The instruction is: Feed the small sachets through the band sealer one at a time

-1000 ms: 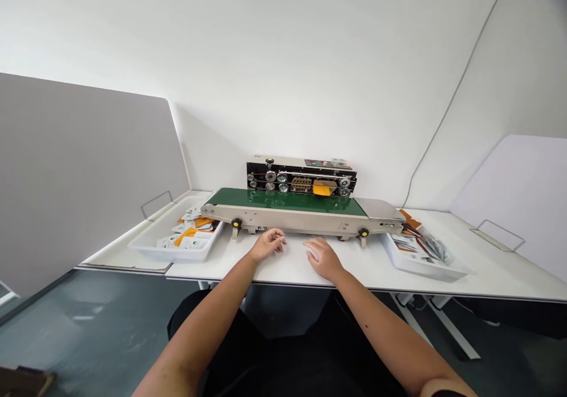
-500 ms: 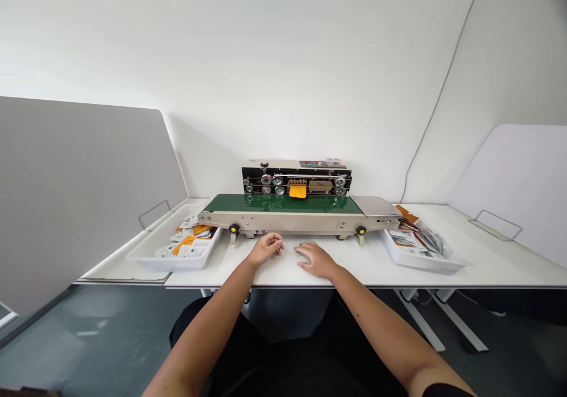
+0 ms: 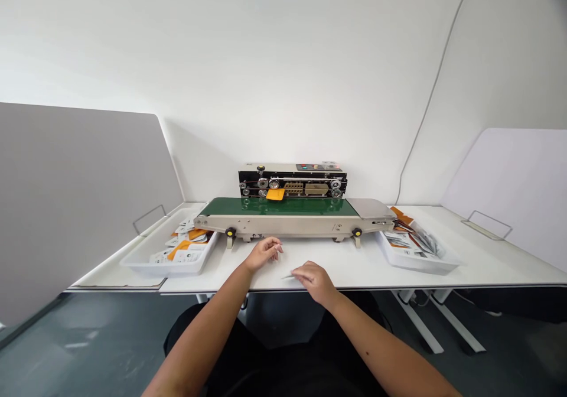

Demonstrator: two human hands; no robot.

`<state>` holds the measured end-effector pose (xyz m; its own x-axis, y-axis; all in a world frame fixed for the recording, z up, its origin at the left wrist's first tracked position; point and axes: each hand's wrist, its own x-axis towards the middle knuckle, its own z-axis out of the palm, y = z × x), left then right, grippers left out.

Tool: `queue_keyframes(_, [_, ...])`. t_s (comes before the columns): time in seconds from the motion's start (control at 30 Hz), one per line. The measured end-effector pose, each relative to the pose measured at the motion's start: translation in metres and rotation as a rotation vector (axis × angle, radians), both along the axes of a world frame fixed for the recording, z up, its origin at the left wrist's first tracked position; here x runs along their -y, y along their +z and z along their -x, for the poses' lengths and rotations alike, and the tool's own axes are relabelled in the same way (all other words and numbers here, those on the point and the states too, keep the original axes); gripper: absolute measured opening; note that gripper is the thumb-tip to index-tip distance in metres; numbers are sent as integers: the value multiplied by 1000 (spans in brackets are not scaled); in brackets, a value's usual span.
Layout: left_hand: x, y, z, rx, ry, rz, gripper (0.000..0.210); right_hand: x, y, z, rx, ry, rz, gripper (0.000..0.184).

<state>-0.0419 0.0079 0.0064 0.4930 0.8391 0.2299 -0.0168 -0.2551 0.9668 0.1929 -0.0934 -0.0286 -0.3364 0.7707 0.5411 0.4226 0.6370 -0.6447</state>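
An orange packet (image 3: 275,194) hangs at the front of the roller machine (image 3: 310,173), just by the left-hand metal rollers (image 3: 274,183) and over the rear of the green belt (image 3: 283,207). A second thing, a thin pale item (image 3: 287,276) seen almost edge-on, is pinched between the fingertips of the right hand (image 3: 316,281), low near the front edge of the white table (image 3: 487,261). The left hand (image 3: 264,253) is released, its fingers loosely curled, just in front of the conveyor's cream frame (image 3: 287,225). That frame and the belt stand between both hands and the packet.

A metal plate (image 3: 372,208) continues the belt at its right end. Beside the left end sits a translucent bin (image 3: 163,267) of white and orange packets; beside the right end, a white tray (image 3: 416,263) holds more, closely bunched. Farther out stand a grey panel (image 3: 80,196) and a pale panel (image 3: 522,178), and a cable (image 3: 429,96) runs down the wall behind.

Compared with half a second ago, the packet has travelled left along the machine, from the ribbed block to the rollers. The right hand has drawn back towards the person, and the pale item now shows in it; the left hand has barely moved.
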Motion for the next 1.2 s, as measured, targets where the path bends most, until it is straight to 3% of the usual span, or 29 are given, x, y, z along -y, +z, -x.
queue_keyframes(0.1, [1,2,0,-35,-93,17,59,-22,4,9,-317,-146,188,31])
queue_keyframes(0.23, [1,1,-1,-67,-124,11,57,-53,5,24,-447,-96,439,36])
queue_keyframes(0.47, [-4,-7,-3,-113,-99,46,43,-58,-5,25,-566,-159,562,37])
queue_keyframes(0.7, [-4,-8,-2,-103,-130,49,40,-56,-4,23,-399,-174,505,33])
queue_keyframes(0.9, [-6,-12,-1,-78,-170,84,44,-54,-4,25,-392,-181,498,33])
queue_keyframes(1.0, [-5,-11,-1,-91,-152,76,44,-46,1,19,-247,-124,461,30])
queue_keyframes(1.1, [-3,-7,-1,-96,-118,63,46,-38,16,5,-37,8,424,33])
queue_keyframes(1.2, [-1,-2,-1,-81,-96,61,47,-43,49,-22,6,86,437,33])
